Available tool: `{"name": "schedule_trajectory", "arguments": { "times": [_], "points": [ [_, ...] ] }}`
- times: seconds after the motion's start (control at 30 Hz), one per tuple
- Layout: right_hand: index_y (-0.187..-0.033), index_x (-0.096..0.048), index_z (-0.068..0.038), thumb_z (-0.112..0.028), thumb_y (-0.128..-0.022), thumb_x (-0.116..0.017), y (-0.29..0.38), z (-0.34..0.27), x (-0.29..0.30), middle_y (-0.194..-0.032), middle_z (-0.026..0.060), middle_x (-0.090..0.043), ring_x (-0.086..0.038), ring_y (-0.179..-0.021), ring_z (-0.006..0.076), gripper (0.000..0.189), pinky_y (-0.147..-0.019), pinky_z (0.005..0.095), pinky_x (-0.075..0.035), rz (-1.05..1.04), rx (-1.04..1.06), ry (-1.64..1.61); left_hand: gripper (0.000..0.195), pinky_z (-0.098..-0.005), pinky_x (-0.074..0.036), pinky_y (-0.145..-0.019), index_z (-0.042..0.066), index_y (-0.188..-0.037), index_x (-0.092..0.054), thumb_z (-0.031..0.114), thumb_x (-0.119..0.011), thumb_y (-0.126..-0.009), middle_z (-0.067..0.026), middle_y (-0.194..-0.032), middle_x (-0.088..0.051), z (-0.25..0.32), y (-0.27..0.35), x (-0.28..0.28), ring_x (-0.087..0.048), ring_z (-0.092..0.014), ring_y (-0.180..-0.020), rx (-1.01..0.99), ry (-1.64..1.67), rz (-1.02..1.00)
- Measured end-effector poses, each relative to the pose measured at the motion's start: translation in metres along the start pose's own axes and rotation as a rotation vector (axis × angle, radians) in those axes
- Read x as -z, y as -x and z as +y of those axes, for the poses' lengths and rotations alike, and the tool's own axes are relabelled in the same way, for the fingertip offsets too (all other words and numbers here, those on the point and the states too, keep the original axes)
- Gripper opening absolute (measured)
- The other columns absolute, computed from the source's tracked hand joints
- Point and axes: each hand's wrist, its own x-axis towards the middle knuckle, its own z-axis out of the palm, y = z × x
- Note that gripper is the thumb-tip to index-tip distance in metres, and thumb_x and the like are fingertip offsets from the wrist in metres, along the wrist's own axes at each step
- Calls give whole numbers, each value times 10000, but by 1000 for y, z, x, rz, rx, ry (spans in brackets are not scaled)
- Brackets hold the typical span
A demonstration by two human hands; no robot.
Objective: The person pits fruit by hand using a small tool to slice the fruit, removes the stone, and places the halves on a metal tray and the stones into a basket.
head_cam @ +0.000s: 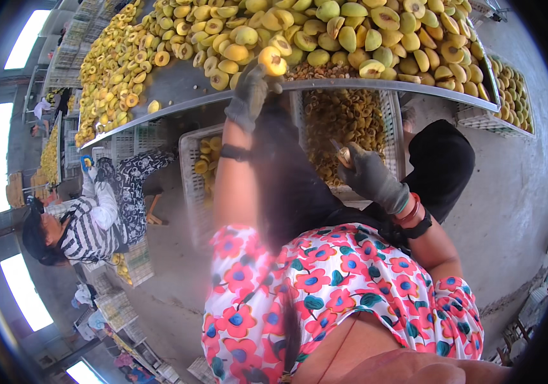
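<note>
My left hand [249,96], in a grey work glove, is raised at the front edge of the metal table [173,86]. Its fingertips hold a yellow peach half [272,61] with the hollowed side showing. Lower and to the right, my right hand [370,173], also gloved, grips a small tool by its wooden handle [345,157]; the narrow metal end points up and left. Below that tool is a white plastic crate [391,129] of brownish-yellow fruit scraps. Cut peach halves [346,38] are heaped along the table beyond my hands.
Small brown bits [319,72] lie by the table's rim [374,85]. A crate of yellow pieces [188,168] stands beside my left leg. Another filled crate [514,98] is at the right. At the left, a seated co-worker [94,216] holds a fruit piece with a blue item.
</note>
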Motion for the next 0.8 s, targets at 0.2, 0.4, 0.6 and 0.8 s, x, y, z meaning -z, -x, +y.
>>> {"name": "schedule_trajectory", "arguments": {
  "times": [0.2,0.4,0.6,0.8],
  "points": [
    [-909,-496,1,-83,-760,-581,-14,-11,11,-666,230,-560,-568,-672,407,191,-540,408,-433,136,63,-105,585,-276,-486,-583,24,-1220,-419,492,-440,-868,-146,-972,-594,5,76,-77,-581,-195,-721,-78,503,-111],
    [-967,-483,12,-62,-764,-573,-17,-33,22,-722,246,-566,-556,-732,426,234,-585,430,-439,196,125,126,552,-279,-452,-812,37,-1164,-477,501,-469,-864,-96,-1013,-580,6,100,-122,-569,-176,-895,-319,64,31],
    [-984,-481,11,-77,-762,-598,-13,-32,17,-749,251,-574,-565,-740,420,266,-593,431,-444,173,4,145,503,-278,-439,-810,29,-1096,-504,479,-469,-874,-84,-987,-571,-9,103,-135,-554,-157,-885,-429,-117,158],
    [-985,-494,6,-79,-765,-596,-14,-28,14,-729,241,-581,-567,-724,424,258,-576,425,-446,235,232,52,500,-276,-450,-770,28,-1062,-516,486,-471,-868,-90,-949,-577,-12,105,-142,-558,-164,-852,-477,-227,293]
  ]
}}
